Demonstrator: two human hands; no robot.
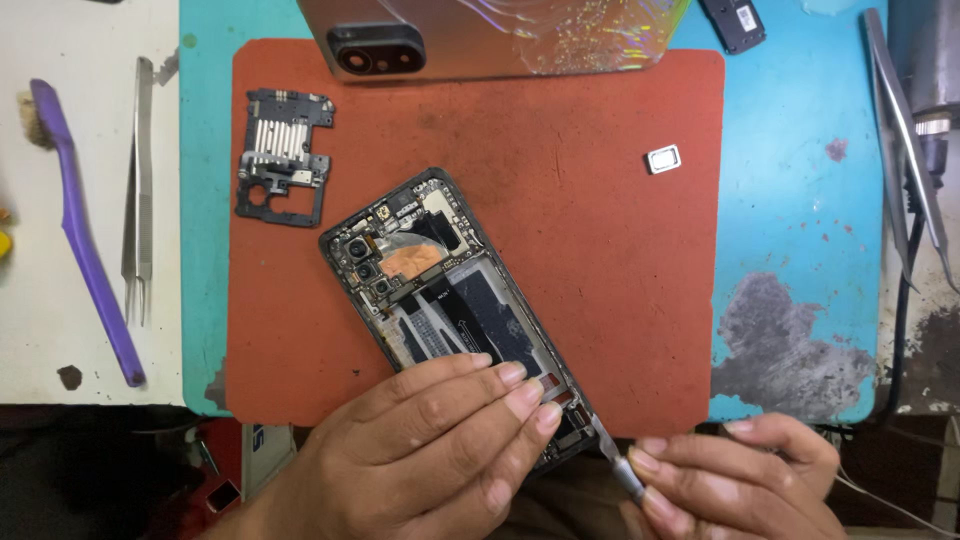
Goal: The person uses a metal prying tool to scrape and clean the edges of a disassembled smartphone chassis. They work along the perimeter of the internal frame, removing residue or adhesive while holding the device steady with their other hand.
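Phone: an opened phone (450, 300) with its back cover off is lying diagonally on the red mat (600, 300), camera end pointing up-left, bare boards and black shielding showing — its lower end is hiding under the fingers.
Left hand: the left hand (430, 450) is pressing down on the lower part of the phone, fingers stretched flat and close together across the frame, closing around nothing.
Right hand: the right hand (730, 475) is pinching a thin metal tool (612, 448) between thumb and fingers, curled tight around the handle.
Tool tip: the pointed end is touching the lower right corner of the phone frame, just beside the left fingertips.
Mat: the red mat is sitting on a worn blue mat (800, 250), which is covering the counter (40, 300).
Removed plate: a black cover plate with a silver ribbed patch (285, 155) is lying on the red mat, up-left of the phone and apart from it.
Back cover: a shiny iridescent back cover (500, 35) with a camera bump is resting across the top edge of the red mat.
Small tray: a small silver card tray (663, 158) is lying on the right of the red mat, well apart from the phone.
Left side: steel tweezers (140, 190) and a purple brush (85, 235) are lying side by side on the white part of the counter.
Right side: another pair of tweezers (905, 140) is lying near the right edge — dark cables are running beside them.
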